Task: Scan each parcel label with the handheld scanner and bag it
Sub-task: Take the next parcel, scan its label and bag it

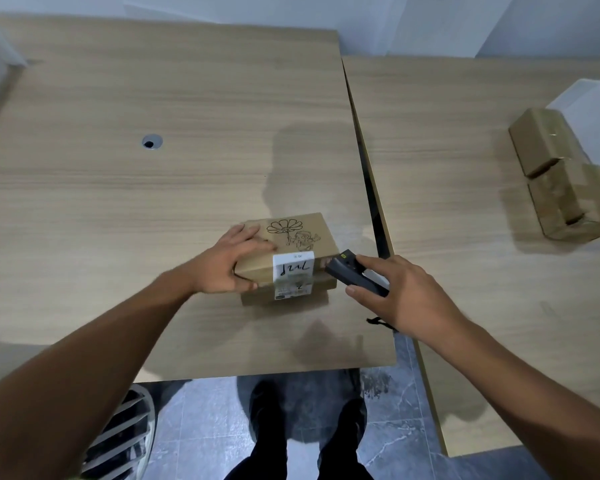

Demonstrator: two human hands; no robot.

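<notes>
— Where is the parcel (293,252) now?

— It is a flat cardboard box lying on the wooden table (153,202), near the front edge. On its top there is a line drawing of a flower and a small figure. A white label (293,277) is wrapped over the near edge of the box, with dark handwriting on it (I cannot read the small print lower down).

— And who holds it?

— The left hand (229,266) grips the left end of the box. The fingers lie flat on the top and the thumb presses on the near side, so the hand is closed around that end. The label is just to the right of this grip.

— What about the scanner?

— The right hand (402,294) is closed around the dark handheld scanner (355,277). The index finger lies along its top and the thumb on its near side. The head of the scanner sticks out of the grip to the left, and it is very close to the right end of the box, just beside the label. If it touches the box, I cannot tell.

— Anything further out?

— Far to the right of the scanner hand, on a second table (465,202), there are several brown taped boxes (565,178) stacked together. Far behind the left hand, the first table has a round cable hole (151,142).
</notes>
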